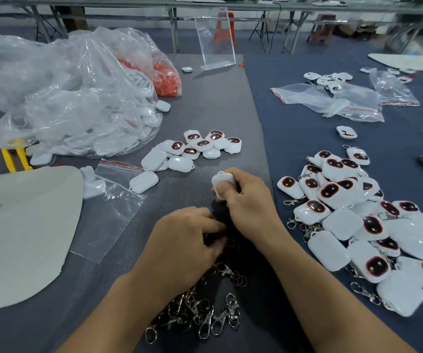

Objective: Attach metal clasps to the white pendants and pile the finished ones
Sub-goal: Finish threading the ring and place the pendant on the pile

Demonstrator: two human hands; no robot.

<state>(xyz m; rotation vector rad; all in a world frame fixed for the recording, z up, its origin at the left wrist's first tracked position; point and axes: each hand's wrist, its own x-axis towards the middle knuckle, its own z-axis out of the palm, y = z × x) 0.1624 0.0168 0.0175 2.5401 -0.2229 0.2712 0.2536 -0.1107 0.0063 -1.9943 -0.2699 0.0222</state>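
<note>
While the big clear plastic bag [72, 98] of white pendants slumps at the far left of my grey table [218, 98], my finished pile [363, 220], clasps on, spreads out to my right. A smaller heap of bare pendants [192, 151] sits ahead of me. Loose metal clasps [205, 312] lie under my wrists. My right hand [248, 200] grips one white pendant [222, 182]; my left hand [187, 243] curls, fingertips pinched over the clasps, though I cannot tell what they hold.
</note>
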